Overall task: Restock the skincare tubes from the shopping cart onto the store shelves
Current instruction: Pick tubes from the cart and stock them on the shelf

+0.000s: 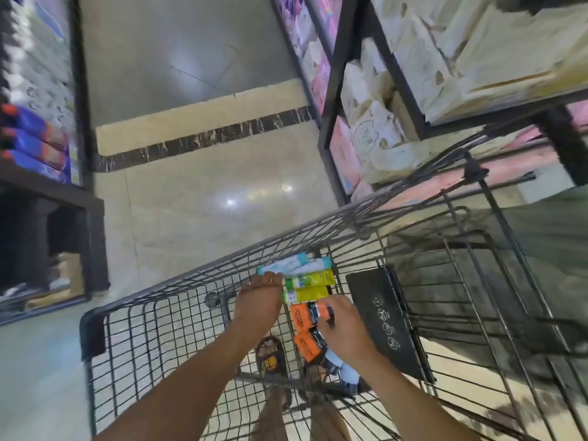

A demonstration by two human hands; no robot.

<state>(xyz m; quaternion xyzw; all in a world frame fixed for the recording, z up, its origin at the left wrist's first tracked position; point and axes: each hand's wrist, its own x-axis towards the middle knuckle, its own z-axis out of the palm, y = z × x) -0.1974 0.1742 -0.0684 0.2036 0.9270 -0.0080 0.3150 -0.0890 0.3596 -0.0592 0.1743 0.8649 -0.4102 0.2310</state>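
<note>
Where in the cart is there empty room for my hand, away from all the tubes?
Bare mesh lies between the cart's left rim and the left hand, and in the wire basket right of the black panel. It's crowded between the hands, where the skincare tubes lie packed together and the right hand grips an orange tube.

Right hand (345, 326) holds orange tube (300, 315) — inside cart (92, 332).

Tubes (305, 281) lie in the cart (133, 313), between shelves (331, 128) left and right.
</note>
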